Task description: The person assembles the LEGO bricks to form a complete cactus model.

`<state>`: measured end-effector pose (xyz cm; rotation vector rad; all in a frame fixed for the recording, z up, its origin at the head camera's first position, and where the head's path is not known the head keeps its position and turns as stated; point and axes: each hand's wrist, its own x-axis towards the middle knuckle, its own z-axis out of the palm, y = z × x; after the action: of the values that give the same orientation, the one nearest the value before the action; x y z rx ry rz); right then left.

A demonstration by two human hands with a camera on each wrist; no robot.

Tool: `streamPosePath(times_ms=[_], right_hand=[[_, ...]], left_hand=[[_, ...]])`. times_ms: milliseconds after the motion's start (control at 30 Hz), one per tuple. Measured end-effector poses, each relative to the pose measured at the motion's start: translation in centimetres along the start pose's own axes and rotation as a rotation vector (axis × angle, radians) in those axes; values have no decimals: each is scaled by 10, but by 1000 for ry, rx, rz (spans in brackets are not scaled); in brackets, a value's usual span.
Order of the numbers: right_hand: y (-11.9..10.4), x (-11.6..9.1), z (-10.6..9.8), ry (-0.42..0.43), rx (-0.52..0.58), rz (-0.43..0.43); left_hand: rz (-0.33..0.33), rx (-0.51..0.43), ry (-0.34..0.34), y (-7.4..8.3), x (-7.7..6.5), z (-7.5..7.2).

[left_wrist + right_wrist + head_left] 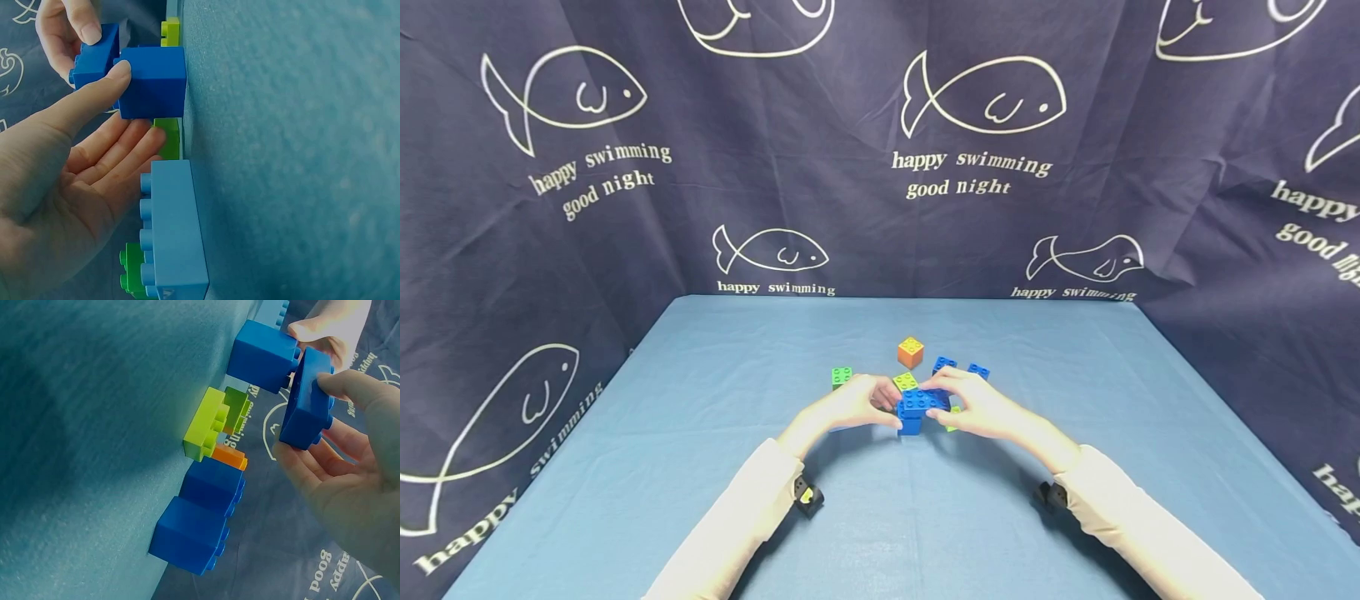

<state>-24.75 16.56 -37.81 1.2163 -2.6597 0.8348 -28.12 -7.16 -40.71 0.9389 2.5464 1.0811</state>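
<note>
A blue square brick (156, 81) stands on the table. My left hand (853, 402) holds it, the thumb pressed on its near side and the fingers behind. My right hand (981, 406) pinches a longer blue brick (306, 400) between thumb and fingers. In the head view that brick's studs face up and it overlaps the top of the square brick. The right wrist view has its hollow underside turned partly toward the square brick's studs, right at their edge. Part of the left fingers is hidden behind the square brick.
Behind the hands are a lime brick (905, 382), an orange brick (911, 357) and two blue bricks (190, 534). Another lime brick (205, 425) lies by the right hand. To the left are a green brick (842, 377) and a light blue brick (178, 225).
</note>
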Motion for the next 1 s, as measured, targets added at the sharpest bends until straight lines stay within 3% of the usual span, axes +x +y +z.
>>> streamPosePath(times_ms=[1000], right_hand=[[3,6,4,-42,-6,-16]], left_hand=[[-26,-11,-7,1,1,2]])
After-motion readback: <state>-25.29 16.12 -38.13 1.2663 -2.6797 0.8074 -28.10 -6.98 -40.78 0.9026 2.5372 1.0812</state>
